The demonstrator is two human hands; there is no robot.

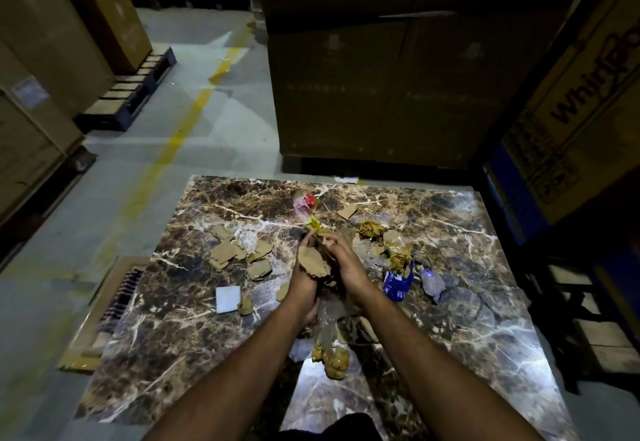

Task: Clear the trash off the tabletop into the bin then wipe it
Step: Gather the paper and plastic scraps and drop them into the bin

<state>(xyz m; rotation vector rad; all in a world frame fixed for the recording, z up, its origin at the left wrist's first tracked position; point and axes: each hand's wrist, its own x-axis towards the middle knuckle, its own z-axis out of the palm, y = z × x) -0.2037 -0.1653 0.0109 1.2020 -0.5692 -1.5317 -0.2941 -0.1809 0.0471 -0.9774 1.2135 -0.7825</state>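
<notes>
Over the marble counter (467, 302), my left hand (304, 281) and right hand (349, 267) are both curled around a cardboard-and-plastic bundle (311, 262), nothing wiped, cardboard scraps (227, 255) and a blue wrapper (398, 283) left, no bin that I can see.

Two bare forearms reach forward from the bottom edge and converge at the centre. The left hand (304, 281) and right hand (348, 267) sit close together, fingers curled inward, wrists angled slightly toward each other.
</notes>
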